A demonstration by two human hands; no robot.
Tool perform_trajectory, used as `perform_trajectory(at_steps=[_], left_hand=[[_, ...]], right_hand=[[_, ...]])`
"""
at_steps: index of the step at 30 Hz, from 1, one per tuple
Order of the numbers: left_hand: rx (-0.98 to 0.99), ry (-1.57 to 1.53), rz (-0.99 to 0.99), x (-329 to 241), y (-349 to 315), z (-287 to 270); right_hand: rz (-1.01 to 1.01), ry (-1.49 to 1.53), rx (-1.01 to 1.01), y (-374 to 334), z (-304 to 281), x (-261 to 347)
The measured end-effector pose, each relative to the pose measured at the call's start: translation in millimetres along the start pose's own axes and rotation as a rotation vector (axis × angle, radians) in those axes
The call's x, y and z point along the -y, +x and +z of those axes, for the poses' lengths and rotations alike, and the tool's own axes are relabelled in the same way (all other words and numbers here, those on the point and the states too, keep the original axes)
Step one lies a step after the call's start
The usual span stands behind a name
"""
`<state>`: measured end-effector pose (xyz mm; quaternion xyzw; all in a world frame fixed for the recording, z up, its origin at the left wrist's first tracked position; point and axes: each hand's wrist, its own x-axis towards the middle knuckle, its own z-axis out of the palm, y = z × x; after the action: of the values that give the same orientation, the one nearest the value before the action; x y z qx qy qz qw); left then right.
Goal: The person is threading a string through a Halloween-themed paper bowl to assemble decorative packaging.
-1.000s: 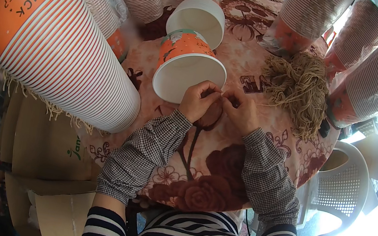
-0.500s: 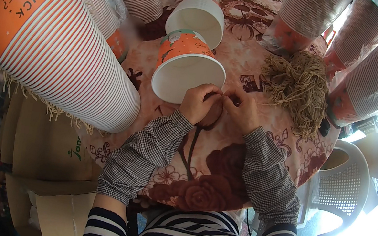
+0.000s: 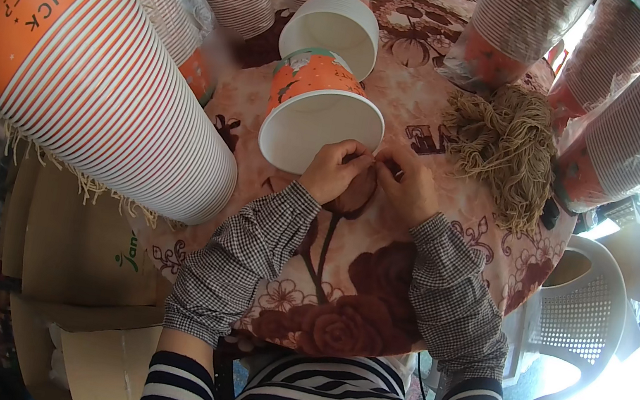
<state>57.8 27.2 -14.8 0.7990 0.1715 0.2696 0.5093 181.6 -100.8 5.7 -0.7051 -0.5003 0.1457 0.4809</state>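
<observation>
Fingertips pinched, my left hand (image 3: 335,170) and my right hand (image 3: 408,186) meet just in front of an orange paper bucket (image 3: 313,82). Whatever sits between the fingers is too small to make out. The bucket lies on its side with its white mouth turned toward me, its rim close to my left hand. Directly behind it, a second paper bucket (image 3: 332,30) lies with its white inside showing. To the right of my hands, a loose bundle of tan string (image 3: 503,154) rests on the flowered tablecloth (image 3: 419,207).
A long stack of nested orange-and-white buckets (image 3: 127,98) leans at the left. More plastic-wrapped stacks (image 3: 522,31) stand along the far side and right. A cardboard box (image 3: 78,245) is at the lower left, a white plastic chair (image 3: 582,317) at the right.
Both hands stay nearly in place, with a slight shift of the fingers. The front bucket has moved very slightly to the right.
</observation>
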Motion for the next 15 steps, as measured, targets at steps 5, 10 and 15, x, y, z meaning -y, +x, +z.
perform_trajectory(at_steps=[5, 10, 15], left_hand=[[0.173, -0.415, -0.294, 2, 2, -6], [0.214, -0.586, -0.402, -1, 1, -10], [0.148, -0.508, -0.394, -2, 1, -6]], right_hand=[[-0.106, -0.003, -0.014, -1, 0, 0], [-0.096, 0.048, 0.01, 1, 1, -1], [-0.165, 0.104, -0.007, 14, 3, -16]])
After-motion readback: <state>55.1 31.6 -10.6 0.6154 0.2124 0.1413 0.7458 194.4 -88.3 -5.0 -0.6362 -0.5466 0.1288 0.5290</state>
